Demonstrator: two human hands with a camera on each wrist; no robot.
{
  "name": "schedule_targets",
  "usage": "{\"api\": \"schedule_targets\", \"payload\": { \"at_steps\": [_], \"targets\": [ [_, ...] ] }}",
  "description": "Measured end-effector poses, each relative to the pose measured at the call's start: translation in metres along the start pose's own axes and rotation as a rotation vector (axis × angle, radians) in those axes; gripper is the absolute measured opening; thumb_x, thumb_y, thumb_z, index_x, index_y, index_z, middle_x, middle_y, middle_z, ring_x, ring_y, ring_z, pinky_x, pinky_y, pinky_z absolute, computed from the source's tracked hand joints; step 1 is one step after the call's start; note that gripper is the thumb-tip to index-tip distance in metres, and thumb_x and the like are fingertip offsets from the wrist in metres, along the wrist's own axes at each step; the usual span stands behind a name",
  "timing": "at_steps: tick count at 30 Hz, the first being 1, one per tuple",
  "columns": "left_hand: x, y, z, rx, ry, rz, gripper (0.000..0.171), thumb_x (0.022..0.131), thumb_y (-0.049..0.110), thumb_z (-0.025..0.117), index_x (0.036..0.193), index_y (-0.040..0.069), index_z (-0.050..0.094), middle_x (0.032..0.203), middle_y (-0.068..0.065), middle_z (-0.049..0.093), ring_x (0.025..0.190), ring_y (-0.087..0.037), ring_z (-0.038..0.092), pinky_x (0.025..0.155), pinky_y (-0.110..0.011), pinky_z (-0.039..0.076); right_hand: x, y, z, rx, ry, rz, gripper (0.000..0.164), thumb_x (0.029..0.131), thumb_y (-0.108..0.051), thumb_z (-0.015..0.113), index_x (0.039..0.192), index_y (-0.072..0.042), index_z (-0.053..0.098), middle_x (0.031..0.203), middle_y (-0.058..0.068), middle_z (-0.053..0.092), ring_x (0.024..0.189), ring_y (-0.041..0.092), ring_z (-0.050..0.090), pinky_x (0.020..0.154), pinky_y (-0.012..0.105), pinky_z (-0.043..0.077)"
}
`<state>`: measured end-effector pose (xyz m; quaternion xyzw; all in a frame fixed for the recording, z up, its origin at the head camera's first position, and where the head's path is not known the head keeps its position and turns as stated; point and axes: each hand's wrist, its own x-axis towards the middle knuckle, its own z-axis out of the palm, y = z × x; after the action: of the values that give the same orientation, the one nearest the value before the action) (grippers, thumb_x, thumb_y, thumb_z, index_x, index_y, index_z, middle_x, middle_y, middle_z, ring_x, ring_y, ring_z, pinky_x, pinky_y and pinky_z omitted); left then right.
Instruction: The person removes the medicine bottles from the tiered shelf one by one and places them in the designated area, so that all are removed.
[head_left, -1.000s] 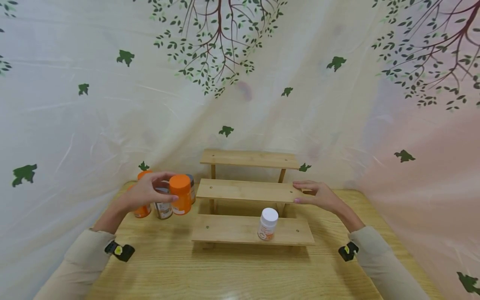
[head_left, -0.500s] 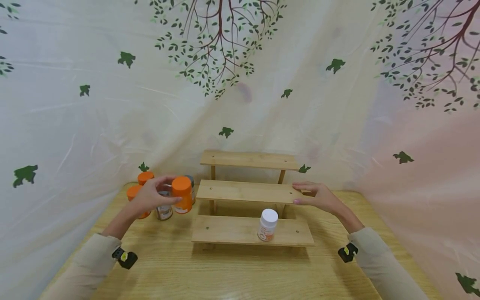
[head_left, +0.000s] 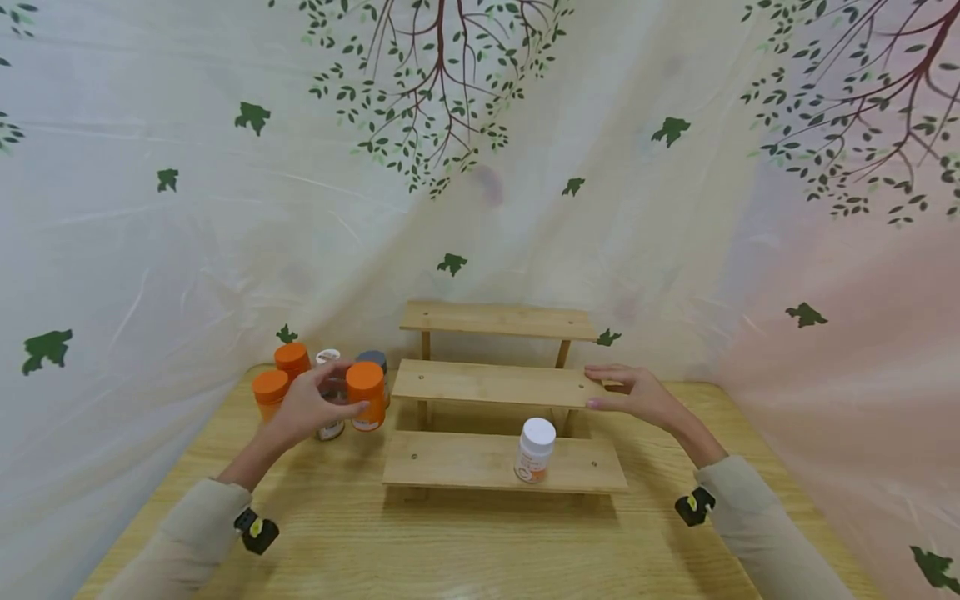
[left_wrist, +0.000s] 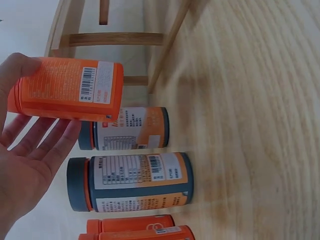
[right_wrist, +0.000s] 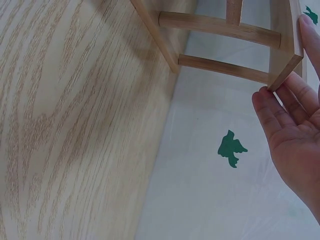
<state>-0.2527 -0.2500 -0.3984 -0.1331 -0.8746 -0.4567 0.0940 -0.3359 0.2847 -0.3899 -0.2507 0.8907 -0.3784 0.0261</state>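
Observation:
My left hand (head_left: 318,404) holds an orange bottle (head_left: 365,400) between thumb and fingers, left of a three-tier wooden shelf (head_left: 495,383). In the left wrist view this orange bottle (left_wrist: 75,87) is off the table, its barcode label facing the camera. Two dark-lidded bottles stand beyond it, one with a blue-grey lid (head_left: 372,360), the other partly hidden by the hand. My right hand (head_left: 637,396) grips the right end of the middle tier, and the right wrist view shows fingertips (right_wrist: 265,97) against the board's edge. A white bottle (head_left: 536,450) stands upright on the lowest tier, right of centre.
Two more orange-lidded bottles, a front one (head_left: 270,392) and a rear one (head_left: 292,358), stand at the table's left. The wooden table (head_left: 480,550) meets a pale curtain (head_left: 225,217) printed with leaves and branches behind the shelf.
My left hand has shifted slightly right and lower in the head view with the orange bottle, uncovering more of the bottles behind. The right hand and the shelf stay in place.

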Motion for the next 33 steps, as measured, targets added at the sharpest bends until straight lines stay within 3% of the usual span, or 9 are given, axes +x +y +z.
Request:
{"api": "schedule_targets", "payload": {
  "at_steps": [4, 11, 16, 23, 33],
  "targets": [
    [-0.001, -0.005, 0.005, 0.017, 0.043, 0.010, 0.060, 0.085, 0.021, 0.085, 0.136, 0.006, 0.059, 0.127, -0.017, 0.067, 0.105, -0.032, 0.068, 0.079, -0.023, 0.057, 0.000, 0.000, 0.000, 0.002, 0.004, -0.003, 0.065, 0.088, -0.031, 0.081, 0.143, -0.006, 0.059, 0.152, 0.015, 0.053, 0.141, 0.041, 0.047, 0.111, 0.061, 0.043],
    [-0.003, -0.012, 0.015, 0.042, 0.106, 0.023, 0.062, 0.082, 0.017, 0.087, 0.135, 0.003, 0.059, 0.131, -0.021, 0.065, 0.103, -0.033, 0.069, 0.083, -0.037, 0.062, 0.000, 0.000, 0.000, 0.008, 0.005, 0.001, 0.065, 0.088, -0.031, 0.081, 0.143, -0.005, 0.059, 0.152, 0.015, 0.053, 0.143, 0.040, 0.046, 0.111, 0.060, 0.044],
    [-0.003, -0.016, 0.022, 0.065, 0.128, 0.071, 0.059, 0.081, 0.014, 0.087, 0.132, 0.001, 0.061, 0.122, -0.018, 0.069, 0.096, -0.029, 0.071, 0.080, -0.037, 0.062, 0.000, 0.000, 0.000, 0.012, 0.008, 0.004, 0.064, 0.088, -0.031, 0.081, 0.142, -0.005, 0.059, 0.152, 0.015, 0.053, 0.142, 0.041, 0.047, 0.111, 0.060, 0.044],
    [-0.004, -0.018, 0.030, 0.071, 0.140, 0.112, 0.059, 0.079, 0.010, 0.087, 0.131, -0.003, 0.060, 0.119, -0.022, 0.071, 0.095, -0.033, 0.073, 0.079, -0.044, 0.063, 0.000, 0.001, 0.000, 0.012, 0.008, -0.003, 0.063, 0.089, -0.030, 0.081, 0.143, -0.005, 0.059, 0.151, 0.015, 0.054, 0.144, 0.041, 0.044, 0.111, 0.060, 0.044],
    [-0.003, -0.024, 0.037, 0.153, 0.165, 0.083, 0.057, 0.080, 0.012, 0.088, 0.128, -0.004, 0.062, 0.117, -0.023, 0.072, 0.092, -0.032, 0.074, 0.078, -0.042, 0.064, -0.001, 0.001, 0.000, 0.020, 0.009, 0.001, 0.064, 0.088, -0.030, 0.081, 0.143, -0.005, 0.059, 0.152, 0.015, 0.054, 0.144, 0.040, 0.043, 0.112, 0.060, 0.043]
  ]
}}
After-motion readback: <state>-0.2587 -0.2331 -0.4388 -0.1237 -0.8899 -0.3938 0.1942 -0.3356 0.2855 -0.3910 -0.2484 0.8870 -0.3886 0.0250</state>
